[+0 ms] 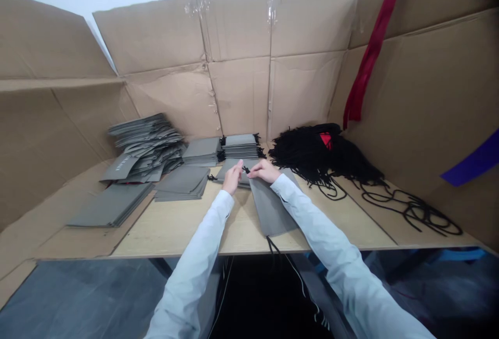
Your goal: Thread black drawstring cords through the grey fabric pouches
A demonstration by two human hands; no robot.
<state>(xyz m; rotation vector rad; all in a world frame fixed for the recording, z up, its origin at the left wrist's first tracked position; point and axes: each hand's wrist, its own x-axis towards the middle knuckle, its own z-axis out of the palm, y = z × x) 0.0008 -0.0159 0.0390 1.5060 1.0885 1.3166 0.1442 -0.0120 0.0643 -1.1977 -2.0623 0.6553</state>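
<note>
A flat grey drawstring pouch (273,206) lies on the table, turned at an angle. Its upper left corner bears a knotted black cord (246,170). On that cord my left hand (233,178) is closed, with thumb and fingers pinched together. Close beside it, my right hand (265,171) pinches the cord at the pouch's corner. Black cord ends (272,245) hang from the pouch's lower corner over the table's front edge. Beneath and behind my hands lies another grey pouch (223,175) with black cord at its left corner.
Stacked grey pouches (241,147) with cords stand at the back. Several grey piles (144,146) fill the left side. A heap of black cords (319,154) lies right, with loose cords (417,211) near it. Cardboard walls (237,32) enclose the table (156,230); a red strip (370,53) hangs right.
</note>
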